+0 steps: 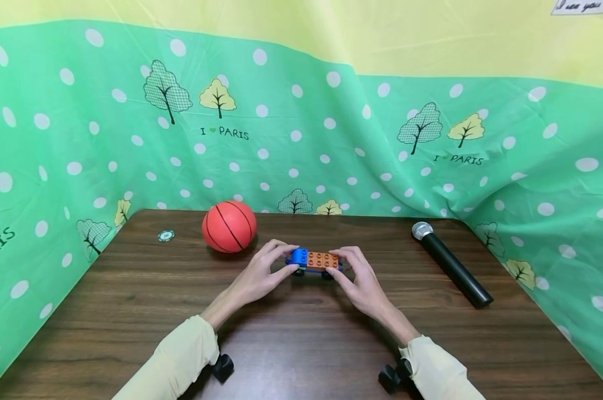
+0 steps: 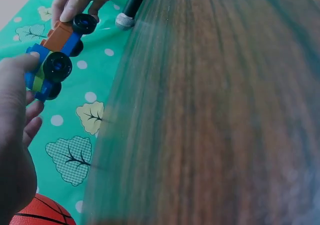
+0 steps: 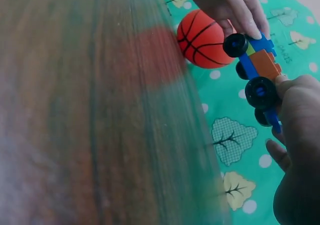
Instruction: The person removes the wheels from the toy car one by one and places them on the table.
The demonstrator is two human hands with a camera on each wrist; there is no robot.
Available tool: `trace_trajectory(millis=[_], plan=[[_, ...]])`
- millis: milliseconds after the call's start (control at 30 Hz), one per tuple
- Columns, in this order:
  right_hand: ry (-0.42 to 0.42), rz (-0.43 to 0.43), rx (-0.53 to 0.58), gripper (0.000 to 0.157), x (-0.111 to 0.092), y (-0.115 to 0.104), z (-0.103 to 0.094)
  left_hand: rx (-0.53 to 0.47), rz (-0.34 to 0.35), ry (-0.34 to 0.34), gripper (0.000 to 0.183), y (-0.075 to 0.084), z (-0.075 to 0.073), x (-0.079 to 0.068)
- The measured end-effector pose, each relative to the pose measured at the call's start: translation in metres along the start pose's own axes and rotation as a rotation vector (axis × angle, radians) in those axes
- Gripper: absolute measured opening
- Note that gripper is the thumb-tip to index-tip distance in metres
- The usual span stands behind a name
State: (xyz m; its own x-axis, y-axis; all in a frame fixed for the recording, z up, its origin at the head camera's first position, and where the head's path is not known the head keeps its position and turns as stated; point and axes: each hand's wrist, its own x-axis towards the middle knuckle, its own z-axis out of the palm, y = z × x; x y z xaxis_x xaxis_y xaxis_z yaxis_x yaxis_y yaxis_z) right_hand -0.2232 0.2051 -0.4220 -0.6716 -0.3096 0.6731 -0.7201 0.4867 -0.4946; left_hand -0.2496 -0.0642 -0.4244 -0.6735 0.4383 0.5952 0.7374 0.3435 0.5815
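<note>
Between both hands is a toy car (image 1: 315, 260) of building blocks, with a blue block at its left end, orange studded blocks along the rest, a blue base and black wheels. My left hand (image 1: 265, 271) pinches the blue end between thumb and fingers. At the orange end, my right hand (image 1: 362, 280) pinches the car with thumb and fingertips. From the left wrist view the car (image 2: 56, 45) shows its wheels and a bit of yellow-green block. In the right wrist view the left hand (image 3: 235, 5) grips the far end of the car (image 3: 250, 67).
A red basketball (image 1: 229, 226) sits behind the left hand, with a poker chip (image 1: 166, 236) farther left. On the right lies a black microphone (image 1: 453, 266) with a silver head. A green dotted curtain (image 1: 301, 139) borders the brown wooden table (image 1: 131, 300).
</note>
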Motion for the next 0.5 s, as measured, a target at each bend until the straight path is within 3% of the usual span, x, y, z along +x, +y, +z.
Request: trace_trajectory(millis=[100,233,300,400,500], plan=[[0.012,-0.046,0.007,0.04,0.0,-0.002,0.0,-0.008,0.0,0.015,0.033,0.003,-0.002,0.0],[-0.01,-0.082,0.031,0.043,-0.002,-0.006,0.001,-0.015,-0.058,0.014,0.023,0.01,-0.003,0.004],[-0.037,-0.09,0.038,0.043,-0.002,-0.01,0.003,-0.032,-0.108,-0.043,0.027,0.014,-0.003,0.007],[-0.07,-0.119,0.033,0.037,-0.001,-0.016,0.006,-0.052,-0.19,-0.183,0.037,0.02,-0.001,0.012],[-0.081,-0.156,0.021,0.036,-0.001,-0.019,0.007,-0.097,-0.231,-0.284,0.042,0.023,0.002,0.013]])
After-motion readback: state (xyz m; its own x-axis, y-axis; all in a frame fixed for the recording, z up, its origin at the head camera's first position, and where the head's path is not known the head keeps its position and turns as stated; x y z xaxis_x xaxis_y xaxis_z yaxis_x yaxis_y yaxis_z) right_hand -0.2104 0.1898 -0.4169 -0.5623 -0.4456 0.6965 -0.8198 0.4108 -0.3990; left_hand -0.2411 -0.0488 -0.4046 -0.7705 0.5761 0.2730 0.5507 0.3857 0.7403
